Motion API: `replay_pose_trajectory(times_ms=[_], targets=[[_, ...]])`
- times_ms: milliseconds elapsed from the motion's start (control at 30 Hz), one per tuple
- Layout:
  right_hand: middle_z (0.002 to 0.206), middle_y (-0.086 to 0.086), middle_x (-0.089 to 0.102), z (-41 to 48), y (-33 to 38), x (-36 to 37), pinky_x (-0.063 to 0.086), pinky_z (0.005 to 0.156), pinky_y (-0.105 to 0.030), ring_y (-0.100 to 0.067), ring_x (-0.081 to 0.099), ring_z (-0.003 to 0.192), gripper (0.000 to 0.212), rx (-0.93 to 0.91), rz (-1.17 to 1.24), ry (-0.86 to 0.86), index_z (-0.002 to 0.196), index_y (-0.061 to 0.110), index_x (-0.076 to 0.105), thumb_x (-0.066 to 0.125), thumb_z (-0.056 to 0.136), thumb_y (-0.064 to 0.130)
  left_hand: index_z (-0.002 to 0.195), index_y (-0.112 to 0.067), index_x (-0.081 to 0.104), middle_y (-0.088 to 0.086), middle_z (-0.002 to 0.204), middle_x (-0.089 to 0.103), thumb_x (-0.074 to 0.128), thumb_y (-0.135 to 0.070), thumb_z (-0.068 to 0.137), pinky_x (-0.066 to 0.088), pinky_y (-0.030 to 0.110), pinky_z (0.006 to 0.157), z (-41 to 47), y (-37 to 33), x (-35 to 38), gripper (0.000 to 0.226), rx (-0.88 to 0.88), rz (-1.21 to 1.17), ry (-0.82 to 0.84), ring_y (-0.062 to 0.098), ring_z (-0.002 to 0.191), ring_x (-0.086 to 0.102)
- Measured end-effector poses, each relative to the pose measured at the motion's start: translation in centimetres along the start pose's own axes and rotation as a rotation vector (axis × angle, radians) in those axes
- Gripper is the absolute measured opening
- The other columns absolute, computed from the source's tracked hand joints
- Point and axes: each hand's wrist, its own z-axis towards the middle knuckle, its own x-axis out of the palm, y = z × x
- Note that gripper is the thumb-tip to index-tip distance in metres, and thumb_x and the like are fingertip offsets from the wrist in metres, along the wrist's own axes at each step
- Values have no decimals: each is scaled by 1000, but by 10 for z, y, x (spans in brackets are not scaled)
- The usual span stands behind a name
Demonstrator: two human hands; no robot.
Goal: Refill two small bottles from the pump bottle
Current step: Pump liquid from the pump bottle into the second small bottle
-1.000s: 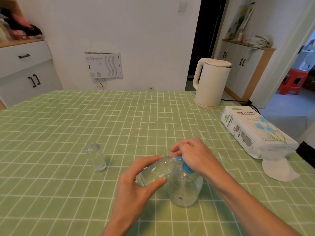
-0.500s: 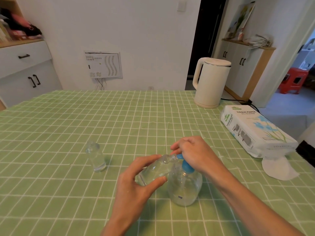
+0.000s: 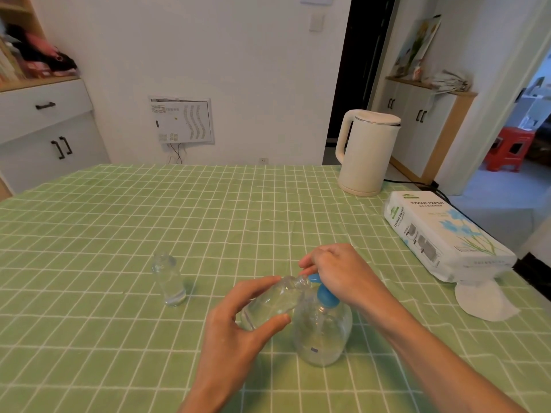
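A clear pump bottle [image 3: 323, 332] with a blue pump head stands on the green checked tablecloth [image 3: 149, 222] near the front. My right hand [image 3: 337, 272] rests on top of its blue pump head, fingers curled over it. My left hand [image 3: 238, 326] grips a small clear bottle [image 3: 272, 299], tilted with its open mouth up against the pump's spout. A second small clear bottle [image 3: 170, 278] stands upright and uncapped to the left, apart from both hands.
A cream electric kettle [image 3: 365, 152] stands at the table's far right edge, its cord trailing off. A white tissue-paper pack [image 3: 441, 234] lies along the right edge, with a loose tissue [image 3: 483, 302] in front of it.
My right hand stays on the pump head with only a slight shift. The small bottle in my left hand keeps its tilt at the spout.
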Motion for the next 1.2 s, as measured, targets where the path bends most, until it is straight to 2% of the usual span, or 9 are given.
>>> replay_pose_trajectory(times_ms=[233,400,567,700,833,933,1033,1133,1200], targets=[[88,12,80,1,-1,1,55,95,-37,-10,73,96,36,0,1,-9,81,26,80,49,99,23,119,-40,74,-13,122,77,89,-25,74,49,14,100,1,2,3,50,7,2,2,14,120,70],[87,11,80,2,-4,6,57,97,-42,-15,74,97,36,7,-12,-11,80,24,80,50,98,21,118,-41,75,-14,121,78,89,-24,73,49,12,100,2,2,4,50,3,5,-4,12,120,70],[83,11,82,2,-3,2,51,82,-27,-6,73,94,35,-4,70,-12,83,25,80,49,100,25,118,-41,74,-13,122,77,89,-24,73,48,12,100,0,1,4,50,-5,-3,6,12,121,70],[80,12,82,0,-1,2,55,87,-30,-5,76,87,37,-51,161,-63,86,22,80,47,102,30,119,-39,74,-12,124,77,90,-26,73,50,18,104,0,1,4,50,-16,-24,16,14,124,69],[83,8,83,-4,3,-1,47,80,-23,0,76,81,47,-90,302,-96,90,19,81,43,107,41,120,-36,75,-11,123,78,91,-21,75,51,21,106,0,-1,6,50,-29,-59,30,12,121,71],[87,7,84,-11,1,-8,46,88,-26,-2,77,85,63,-132,411,-126,93,19,82,31,111,52,118,-39,75,-11,122,78,89,-29,73,52,20,104,-1,-5,7,48,-48,-120,27,10,118,72],[97,11,84,-22,-12,-16,46,92,-26,-1,76,95,68,-208,438,-154,101,23,81,25,109,61,117,-40,75,-9,123,78,86,-31,72,51,18,103,-2,-4,6,47,-69,-177,23,12,119,72],[120,23,77,-40,-42,-21,44,107,-31,8,67,116,69,-260,398,-61,121,40,74,32,92,88,118,-40,75,-8,125,78,85,-31,72,49,19,108,-4,1,0,48,-93,-208,-4,12,123,71],[138,33,63,-54,-62,-22,41,115,-35,13,55,131,76,-274,286,69,134,60,57,48,71,101,119,-42,74,-11,127,77,86,-35,73,48,17,109,-6,5,-6,49,-109,-200,-15,9,124,70]])
